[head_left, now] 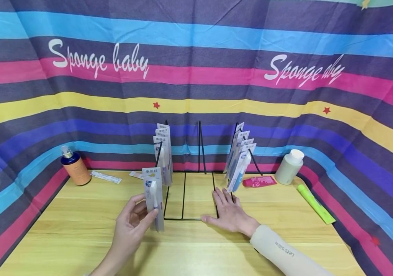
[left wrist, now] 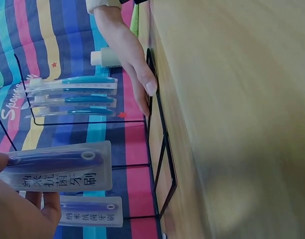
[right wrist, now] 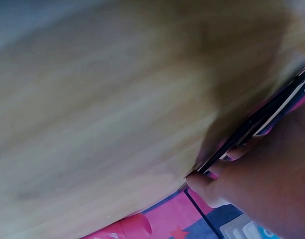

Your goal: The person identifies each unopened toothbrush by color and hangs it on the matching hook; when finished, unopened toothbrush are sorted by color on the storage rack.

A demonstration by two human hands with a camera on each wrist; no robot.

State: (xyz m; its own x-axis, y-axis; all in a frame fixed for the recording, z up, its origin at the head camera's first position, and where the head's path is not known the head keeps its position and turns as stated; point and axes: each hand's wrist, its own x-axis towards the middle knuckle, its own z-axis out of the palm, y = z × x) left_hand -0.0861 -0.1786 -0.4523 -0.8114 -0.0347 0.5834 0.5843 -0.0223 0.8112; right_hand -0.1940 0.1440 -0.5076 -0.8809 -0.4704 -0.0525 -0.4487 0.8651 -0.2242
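Observation:
My left hand pinches a packaged toothbrush between thumb and fingers, upright in front of the rack's left hook. In the left wrist view, this toothbrush pack shows a purple handle under clear plastic. Behind it hangs a row of similar packs. My right hand lies spread, fingers extended, over the right side of the black wire rack's base. Just above its fingers, several blue-handled toothbrush packs hang from the right hook. The middle hook bears no packs.
An orange pump bottle stands back left, with a white strip-shaped packet beside it. At right are a pink tube, a white-capped bottle and a green tube. A striped curtain surrounds the wooden table.

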